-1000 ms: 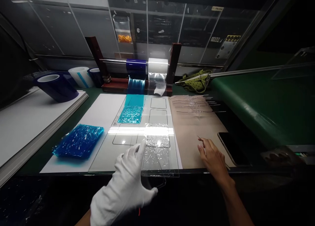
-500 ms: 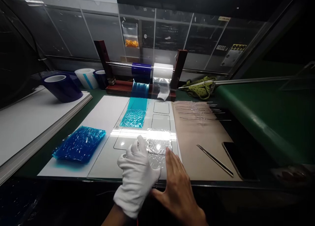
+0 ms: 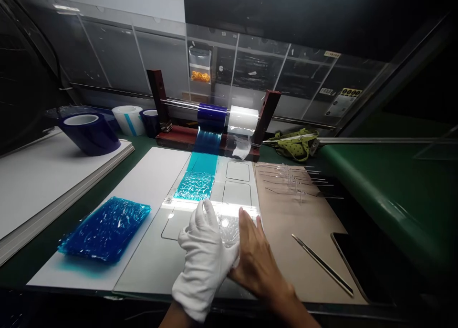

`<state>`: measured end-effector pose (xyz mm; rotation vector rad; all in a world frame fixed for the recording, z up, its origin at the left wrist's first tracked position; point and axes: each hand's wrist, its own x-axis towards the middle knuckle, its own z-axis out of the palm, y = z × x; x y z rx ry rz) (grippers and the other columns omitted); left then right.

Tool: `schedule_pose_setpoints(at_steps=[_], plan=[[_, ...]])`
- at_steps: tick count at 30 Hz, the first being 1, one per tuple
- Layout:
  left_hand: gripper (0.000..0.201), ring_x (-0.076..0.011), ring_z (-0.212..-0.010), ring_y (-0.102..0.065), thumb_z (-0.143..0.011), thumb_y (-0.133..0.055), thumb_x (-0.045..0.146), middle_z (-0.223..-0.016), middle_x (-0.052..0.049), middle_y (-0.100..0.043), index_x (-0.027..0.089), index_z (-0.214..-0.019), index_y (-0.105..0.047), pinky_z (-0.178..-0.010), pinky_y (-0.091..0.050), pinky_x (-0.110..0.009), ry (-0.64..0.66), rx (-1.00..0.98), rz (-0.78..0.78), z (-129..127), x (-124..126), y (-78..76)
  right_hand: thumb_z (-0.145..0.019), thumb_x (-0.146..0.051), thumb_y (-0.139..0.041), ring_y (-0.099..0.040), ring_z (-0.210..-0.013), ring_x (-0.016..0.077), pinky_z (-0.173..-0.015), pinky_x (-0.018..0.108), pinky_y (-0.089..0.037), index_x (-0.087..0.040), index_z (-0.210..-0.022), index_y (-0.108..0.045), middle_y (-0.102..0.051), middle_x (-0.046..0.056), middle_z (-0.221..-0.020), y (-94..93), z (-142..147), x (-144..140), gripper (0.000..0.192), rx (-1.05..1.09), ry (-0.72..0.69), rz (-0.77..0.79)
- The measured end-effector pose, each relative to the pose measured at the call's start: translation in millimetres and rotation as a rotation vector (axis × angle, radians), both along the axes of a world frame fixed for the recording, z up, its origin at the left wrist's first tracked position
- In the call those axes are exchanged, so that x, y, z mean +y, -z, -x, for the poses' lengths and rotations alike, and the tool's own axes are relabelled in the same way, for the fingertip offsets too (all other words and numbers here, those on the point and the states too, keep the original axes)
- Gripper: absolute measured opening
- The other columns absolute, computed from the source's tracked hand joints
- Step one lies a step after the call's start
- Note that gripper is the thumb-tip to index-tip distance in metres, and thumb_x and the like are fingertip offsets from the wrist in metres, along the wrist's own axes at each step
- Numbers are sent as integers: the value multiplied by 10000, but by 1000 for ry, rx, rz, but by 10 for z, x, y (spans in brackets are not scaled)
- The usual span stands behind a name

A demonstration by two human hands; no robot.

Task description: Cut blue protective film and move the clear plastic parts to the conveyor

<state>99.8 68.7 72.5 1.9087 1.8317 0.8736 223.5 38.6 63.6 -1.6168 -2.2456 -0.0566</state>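
Your left hand (image 3: 205, 259), in a white glove, and your bare right hand (image 3: 255, 263) lie side by side, touching, both pressed flat on a crinkled clear film piece (image 3: 229, 225). Your hands hide most of the film, so its edges cannot be made out. It rests on a glossy template sheet (image 3: 150, 266) marked with rounded rectangles, where glare washes out a bright band. Farther back, teal film (image 3: 196, 182) runs down from a dispenser (image 3: 214, 123). A blue film stack (image 3: 105, 228) lies to your left, tweezers (image 3: 322, 264) to your right on brown paper (image 3: 286, 223). A dark phone (image 3: 354, 261) is cut off at the frame's edge. The green bench (image 3: 375, 175) meets clear panels; the room behind is dim.
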Motion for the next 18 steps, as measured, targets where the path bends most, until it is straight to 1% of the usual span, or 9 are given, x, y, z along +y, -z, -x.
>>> schedule_pose_setpoints(at_steps=[1, 2, 3, 5, 8, 10, 12, 14, 18], plan=[[1173, -476, -1336, -220, -642, -659, 626, -1524, -249, -155, 115, -1489, -29, -987, -249, -657, -4, 118, -44, 72, 13, -1, -689, -320, -644, -291, -1362, 416, -1090, 643, -239, 38, -1464, 90, -343, 327, -1439, -34, -107, 141, 1125, -27, -26, 11], [1244, -471, -1331, -240, -627, -651, 667, -1527, -262, -133, 95, -1486, 44, -979, -272, -657, -31, 239, -86, 155, 21, 11, -699, -338, -661, -277, -1372, 405, -1110, 624, -213, 31, -1467, 77, -331, 320, -1450, -65, -227, 293, 1126, -60, -47, 22], [1267, -464, -1320, -269, -639, -609, 711, -1525, -277, -120, 75, -1475, 100, -968, -299, -648, -74, 343, -111, 245, 24, 35, -707, -343, -675, -259, -1383, 395, -1126, 606, -187, 25, -1469, 65, -315, 315, -1461, -92, -353, 451, 1125, -94, -64, 32], [1251, -447, -1292, -322, -659, -535, 763, -1515, -287, -138, 50, -1471, 95, -952, -352, -604, -159, 436, -92, 426, 16, 110, -714, -323, -695, -228, -1397, 382, -1144, 583, -150, 19, -1471, 53, -288, 314, -1475, -123, -598, 763, 1118, -162, -95, 44], [1232, -438, -1222, -406, -630, -548, 760, -1480, -285, -218, 42, -1482, -21, -894, -413, -563, -235, 411, 45, 641, -38, 238, -703, -260, -707, -199, -1407, 377, -1150, 571, -133, 3, -1474, 54, -261, 320, -1483, -102, -868, 1135, 1115, -226, -136, 51], [1200, -417, -1151, -472, -627, -565, 727, -1457, -278, -251, 54, -1485, -63, -865, -431, -553, -269, 372, 127, 715, -92, 297, -680, -246, -724, -199, -1404, 385, -1150, 573, -130, -5, -1476, 55, -266, 323, -1479, -57, -960, 1287, 1140, -236, -156, 61], [1137, -389, -1114, -505, -655, -556, 688, -1438, -262, -280, 63, -1485, -96, -869, -437, -537, -287, 342, 176, 738, -143, 322, -665, -261, -743, -211, -1399, 390, -1151, 574, -126, -12, -1478, 60, -273, 321, -1477, -6, -994, 1372, 1170, -239, -176, 76], [1071, -377, -1127, -501, -685, -542, 653, -1417, -249, -309, 58, -1479, -137, -884, -437, -519, -288, 329, 198, 732, -168, 315, -665, -282, -751, -219, -1398, 383, -1155, 564, -126, -18, -1479, 67, -273, 315, -1480, 36, -998, 1416, 1184, -243, -198, 90], [1025, -382, -1166, -476, -696, -541, 614, -1401, -250, -326, 39, -1466, -185, -894, -437, -510, -269, 326, 240, 720, -126, 268, -663, -287, -745, -218, -1402, 372, -1158, 552, -123, -16, -1477, 66, -294, 313, -1472, 68, -987, 1475, 1180, -246, -223, 105]])
